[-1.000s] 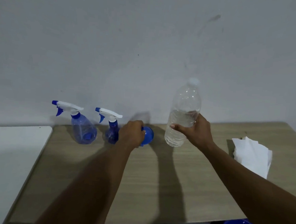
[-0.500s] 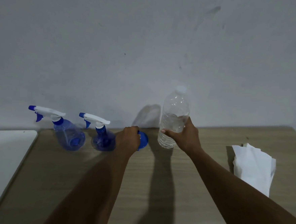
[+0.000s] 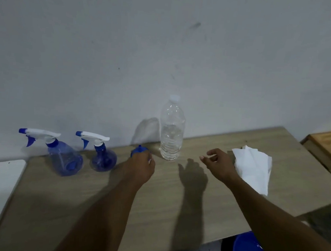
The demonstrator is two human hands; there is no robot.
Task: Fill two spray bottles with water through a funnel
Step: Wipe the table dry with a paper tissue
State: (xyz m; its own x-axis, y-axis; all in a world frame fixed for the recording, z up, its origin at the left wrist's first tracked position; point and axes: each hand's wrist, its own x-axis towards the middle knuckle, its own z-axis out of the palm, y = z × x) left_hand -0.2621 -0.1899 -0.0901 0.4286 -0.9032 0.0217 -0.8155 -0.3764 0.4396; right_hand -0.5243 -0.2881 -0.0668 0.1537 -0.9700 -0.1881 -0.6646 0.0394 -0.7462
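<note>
on wooden table (image 3: 156, 193), by wall: left hand (image 3: 141, 167) closed over blue funnel (image 3: 138, 150); right hand (image 3: 219, 164) loosely apart, empty, beside upright water bottle (image 3: 171, 131).

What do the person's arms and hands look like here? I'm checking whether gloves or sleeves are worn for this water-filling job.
Both arms are bare: no sleeves show on either forearm as far as the frame reaches. The left hand and right hand wear no gloves. No watch, bracelet or ring can be seen, though the light is dim and fine detail is hard to make out.
</note>
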